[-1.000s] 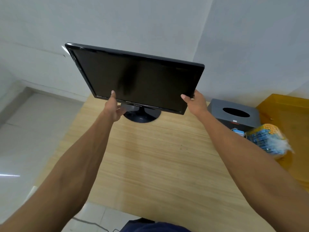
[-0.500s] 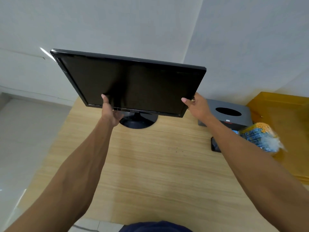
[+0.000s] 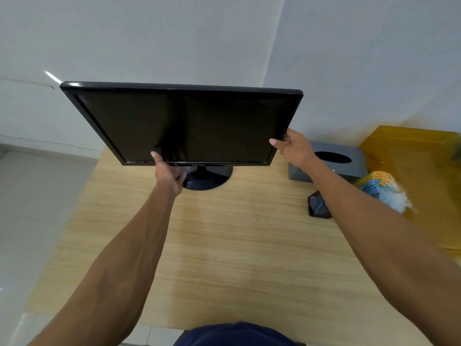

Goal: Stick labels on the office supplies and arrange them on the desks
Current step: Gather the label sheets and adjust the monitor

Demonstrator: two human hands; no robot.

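From the head camera we see both arms stretched forward, our left hand gripping the bottom edge of the tilted Samsung monitor, thumb on the screen, our right hand clasping its lower right corner, its round base near the far edge of the wooden desk.

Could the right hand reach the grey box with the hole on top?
Probably yes, but not while busy: the right hand grips the monitor at its right edge. The grey box sits on the desk just beside it, and nothing seems to be in between.
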